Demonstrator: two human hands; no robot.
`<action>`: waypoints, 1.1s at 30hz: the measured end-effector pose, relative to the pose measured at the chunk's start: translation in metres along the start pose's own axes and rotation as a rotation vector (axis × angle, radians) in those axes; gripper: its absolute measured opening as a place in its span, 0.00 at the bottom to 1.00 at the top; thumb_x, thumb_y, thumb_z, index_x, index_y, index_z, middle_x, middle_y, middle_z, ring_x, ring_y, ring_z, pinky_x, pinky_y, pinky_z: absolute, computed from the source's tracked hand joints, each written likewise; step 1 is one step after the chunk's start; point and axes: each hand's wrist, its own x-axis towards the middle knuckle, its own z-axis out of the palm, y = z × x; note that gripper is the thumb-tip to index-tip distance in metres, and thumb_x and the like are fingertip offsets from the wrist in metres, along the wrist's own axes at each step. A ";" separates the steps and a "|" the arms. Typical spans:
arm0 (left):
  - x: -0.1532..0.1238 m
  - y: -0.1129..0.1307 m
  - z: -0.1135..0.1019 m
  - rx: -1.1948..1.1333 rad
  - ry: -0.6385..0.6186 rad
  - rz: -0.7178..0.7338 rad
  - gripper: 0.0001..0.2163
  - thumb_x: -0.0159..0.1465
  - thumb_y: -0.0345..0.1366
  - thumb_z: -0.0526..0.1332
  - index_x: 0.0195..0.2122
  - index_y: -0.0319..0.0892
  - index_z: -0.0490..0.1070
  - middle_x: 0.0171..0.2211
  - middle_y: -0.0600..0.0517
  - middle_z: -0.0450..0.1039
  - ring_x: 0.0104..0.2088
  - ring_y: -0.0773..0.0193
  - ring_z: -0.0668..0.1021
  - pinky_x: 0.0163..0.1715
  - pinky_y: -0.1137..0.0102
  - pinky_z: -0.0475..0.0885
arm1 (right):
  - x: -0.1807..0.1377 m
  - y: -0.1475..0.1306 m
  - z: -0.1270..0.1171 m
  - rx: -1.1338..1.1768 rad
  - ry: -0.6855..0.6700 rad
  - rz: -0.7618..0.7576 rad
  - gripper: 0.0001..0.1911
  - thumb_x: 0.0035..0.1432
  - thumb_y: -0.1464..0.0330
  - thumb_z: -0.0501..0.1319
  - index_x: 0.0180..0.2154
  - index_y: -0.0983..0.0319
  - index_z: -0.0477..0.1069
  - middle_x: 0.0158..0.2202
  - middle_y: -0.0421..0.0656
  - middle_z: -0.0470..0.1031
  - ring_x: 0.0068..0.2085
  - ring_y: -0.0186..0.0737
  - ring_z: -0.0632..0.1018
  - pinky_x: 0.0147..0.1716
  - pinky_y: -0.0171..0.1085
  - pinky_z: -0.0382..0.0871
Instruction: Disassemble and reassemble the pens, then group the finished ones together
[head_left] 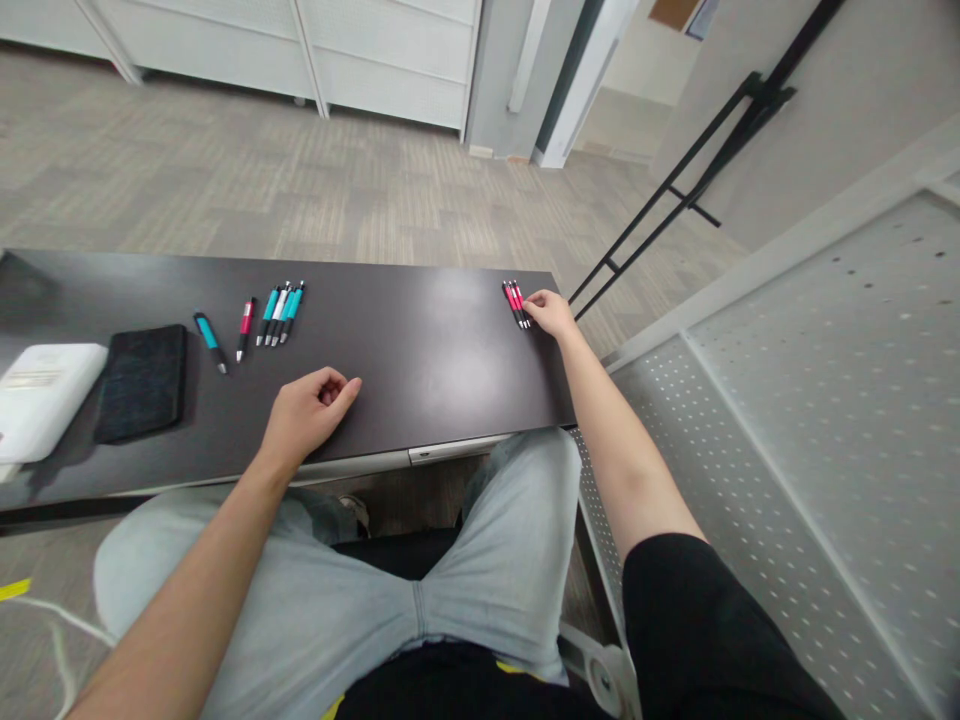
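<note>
At the far right end of the dark desk [442, 345], my right hand [550, 312] has its thumb and fingertips pinched at the rightmost of several red pens [514, 304], which lie side by side. Nearer me, my left hand [309, 412] rests by the desk's front edge, fingers loosely curled and nothing visible in them. Beyond it to the left lies a row of teal and white pens [280, 316]. A single red pen [246, 330] is beside that row, and one teal pen [211, 342] lies slanted farther left.
A black notebook-like item [142, 385] and a white rounded case [49, 400] occupy the desk's left part. A perforated white panel [810, 400] stands close on my right. Black metal bars [660, 215] rise past the right end. White cabinets [390, 60] stand across the carpet.
</note>
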 end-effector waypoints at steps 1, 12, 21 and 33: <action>0.000 0.000 0.000 0.001 0.000 0.002 0.19 0.71 0.62 0.67 0.31 0.57 0.73 0.27 0.52 0.73 0.32 0.48 0.76 0.40 0.56 0.66 | -0.001 0.000 0.001 0.006 -0.001 0.001 0.04 0.76 0.63 0.73 0.44 0.55 0.85 0.52 0.50 0.96 0.57 0.57 0.94 0.68 0.51 0.87; -0.001 0.007 -0.001 -0.009 0.000 0.011 0.18 0.71 0.62 0.66 0.32 0.57 0.73 0.28 0.52 0.75 0.32 0.48 0.76 0.40 0.56 0.69 | -0.018 -0.007 0.002 0.005 0.045 0.011 0.04 0.76 0.63 0.72 0.44 0.54 0.86 0.53 0.52 0.97 0.60 0.61 0.94 0.71 0.52 0.85; -0.001 0.010 -0.001 -0.019 -0.007 -0.005 0.18 0.69 0.62 0.67 0.30 0.57 0.72 0.28 0.52 0.75 0.33 0.48 0.77 0.41 0.56 0.68 | -0.024 -0.011 0.003 0.015 0.034 0.014 0.06 0.76 0.62 0.73 0.42 0.52 0.81 0.53 0.50 0.96 0.60 0.60 0.94 0.73 0.54 0.85; 0.003 0.005 0.001 0.013 -0.015 0.008 0.16 0.74 0.59 0.63 0.33 0.57 0.71 0.30 0.51 0.78 0.35 0.49 0.80 0.43 0.56 0.76 | -0.052 -0.019 -0.001 0.126 0.102 0.064 0.07 0.76 0.62 0.66 0.43 0.47 0.69 0.46 0.49 0.93 0.54 0.55 0.86 0.63 0.47 0.81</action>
